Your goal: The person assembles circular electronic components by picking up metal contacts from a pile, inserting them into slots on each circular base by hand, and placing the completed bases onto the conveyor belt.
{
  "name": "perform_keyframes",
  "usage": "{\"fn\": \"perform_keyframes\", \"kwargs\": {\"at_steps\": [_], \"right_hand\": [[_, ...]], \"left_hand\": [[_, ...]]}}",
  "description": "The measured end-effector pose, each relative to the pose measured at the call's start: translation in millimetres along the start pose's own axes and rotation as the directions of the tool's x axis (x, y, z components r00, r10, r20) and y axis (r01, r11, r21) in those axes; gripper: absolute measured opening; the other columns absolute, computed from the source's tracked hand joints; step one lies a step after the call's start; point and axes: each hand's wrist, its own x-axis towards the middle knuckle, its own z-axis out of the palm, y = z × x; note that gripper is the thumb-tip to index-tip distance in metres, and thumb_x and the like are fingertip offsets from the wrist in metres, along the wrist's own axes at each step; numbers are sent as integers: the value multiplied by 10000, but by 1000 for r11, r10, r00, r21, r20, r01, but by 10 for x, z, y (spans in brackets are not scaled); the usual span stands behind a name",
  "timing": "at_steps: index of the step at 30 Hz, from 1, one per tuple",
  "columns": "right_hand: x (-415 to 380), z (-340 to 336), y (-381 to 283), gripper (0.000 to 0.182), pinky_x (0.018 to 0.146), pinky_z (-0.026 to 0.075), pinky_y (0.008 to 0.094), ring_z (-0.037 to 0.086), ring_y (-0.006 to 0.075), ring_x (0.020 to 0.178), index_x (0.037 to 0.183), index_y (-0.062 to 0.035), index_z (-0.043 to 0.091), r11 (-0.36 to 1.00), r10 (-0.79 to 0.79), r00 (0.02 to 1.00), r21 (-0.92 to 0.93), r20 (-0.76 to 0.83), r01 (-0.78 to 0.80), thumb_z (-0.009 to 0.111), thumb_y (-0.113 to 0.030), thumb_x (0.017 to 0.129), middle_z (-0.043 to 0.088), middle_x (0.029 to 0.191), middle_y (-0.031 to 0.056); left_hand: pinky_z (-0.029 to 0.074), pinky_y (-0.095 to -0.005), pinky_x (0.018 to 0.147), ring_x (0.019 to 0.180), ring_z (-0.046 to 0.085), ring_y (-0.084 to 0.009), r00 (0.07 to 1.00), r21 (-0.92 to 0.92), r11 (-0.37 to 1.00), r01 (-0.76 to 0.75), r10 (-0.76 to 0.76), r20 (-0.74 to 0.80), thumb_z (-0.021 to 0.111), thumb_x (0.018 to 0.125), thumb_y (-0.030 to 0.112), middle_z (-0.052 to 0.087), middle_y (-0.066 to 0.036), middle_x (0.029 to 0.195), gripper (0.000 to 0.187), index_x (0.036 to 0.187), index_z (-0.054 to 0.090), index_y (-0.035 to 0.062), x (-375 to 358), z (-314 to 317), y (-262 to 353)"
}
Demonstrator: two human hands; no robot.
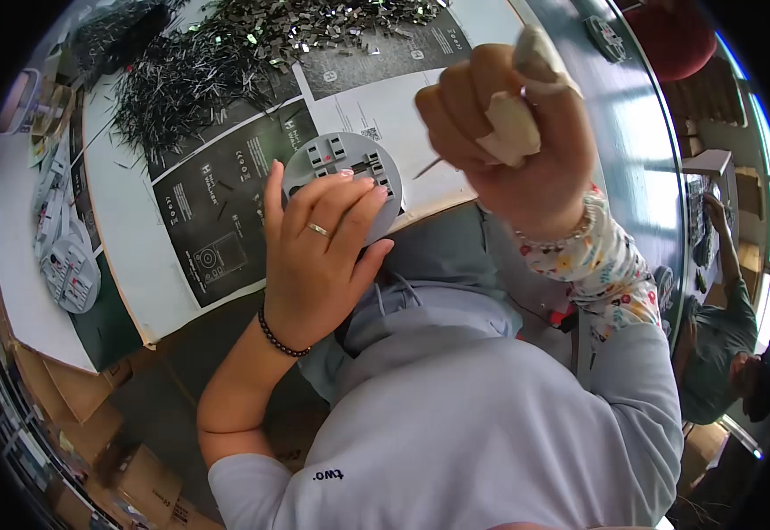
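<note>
A grey round disc (387,163) with small white and black blocks in its face lies at the table's front edge. My left hand (319,238) holds it, fingers across its face and thumb near its lower right rim. Up to the right of the disc, my right hand (517,141) is closed in a fist, with pale wrapping on its thumb and a finger. From the fist sticks out a thin pointed tool (427,168), its tip towards the disc and apart from it. The rest of the tool is hidden in the fist.
Heaps of small black strips (169,110) and shiny black pieces (314,26) cover the table's far side. Printed black sheets (217,212) lie under them. More grey discs (71,274) sit at left. Another person (725,340) works at far right.
</note>
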Motion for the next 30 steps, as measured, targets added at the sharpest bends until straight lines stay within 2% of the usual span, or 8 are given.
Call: {"fn": "perform_keyframes", "kwargs": {"at_steps": [2, 3, 7, 10, 15, 23, 27, 30], "right_hand": [[121, 134, 100, 278, 498, 261, 297, 327, 115, 535, 765, -92, 425, 979, -60, 994, 201, 93, 40, 367, -191, 1019, 412, 638, 17], [131, 148, 139, 278, 498, 261, 297, 327, 115, 535, 765, -92, 425, 978, -56, 993, 204, 100, 35, 367, -191, 1019, 412, 638, 17], [116, 186, 260, 262, 497, 268, 299, 317, 116, 515, 753, -88, 419, 994, -77, 994, -77, 73, 82, 371, -155, 1002, 390, 599, 17], [134, 320, 151, 224, 494, 257, 299, 318, 115, 506, 737, -67, 410, 966, 260, 965, 3, -32, -260, 405, -119, 955, 369, 574, 11], [149, 184, 188, 201, 496, 263, 293, 323, 118, 500, 742, -46, 436, 974, 209, 971, 60, 113, -216, 425, -106, 934, 385, 580, 16], [75, 357, 150, 176, 507, 272, 287, 302, 127, 503, 734, -55, 425, 951, 278, 958, -125, -65, -284, 437, -99, 904, 387, 609, 23], [-137, 278, 72, 146, 512, 286, 300, 321, 148, 510, 750, -42, 447, 995, 54, 998, -82, -18, -55, 436, -78, 892, 402, 610, 38], [-187, 267, 195, 127, 517, 296, 309, 336, 164, 515, 763, -32, 463, 993, -12, 1000, -114, 5, 13, 434, -62, 882, 413, 611, 49]], "left_hand": [[308, -638, 1136, 1204, 558, -247, 1000, 28, 1000, -10, 10, -4, 779, 817, 173, 603, -21, 1253, 425, 1223, 658, 130, -39, 26, -28], [302, -626, 1145, 1204, 558, -243, 1000, 45, 999, -20, 20, -5, 774, 831, 196, 603, -17, 1270, 429, 1242, 662, 146, -73, 51, -39], [297, -622, 1149, 1189, 559, -237, 1000, 63, 998, -25, 26, -17, 767, 847, 216, 603, -10, 1280, 428, 1262, 672, 180, -126, 94, -46], [302, -647, 1133, 1172, 561, -228, 999, 55, 998, -28, 30, -32, 777, 823, 193, 597, -5, 1271, 457, 1267, 668, 185, -118, 117, -44], [310, -691, 1106, 1135, 567, -208, 999, 51, 998, -19, 22, -48, 799, 772, 150, 587, 8, 1253, 514, 1265, 658, 179, -118, 117, -27], [292, -693, 1115, 1132, 570, -225, 996, -34, 999, -19, 16, -83, 799, 786, 162, 616, -4, 1252, 539, 1293, 620, 123, -117, 142, -44], [278, -694, 1123, 1139, 570, -238, 993, -76, 997, 20, -28, -114, 800, 794, 168, 635, -23, 1245, 562, 1311, 593, 91, -139, 155, -71], [274, -691, 1125, 1137, 571, -244, 992, -96, 995, 7, -19, -121, 802, 794, 168, 643, -33, 1233, 572, 1317, 586, 86, -124, 175, -64]]}}
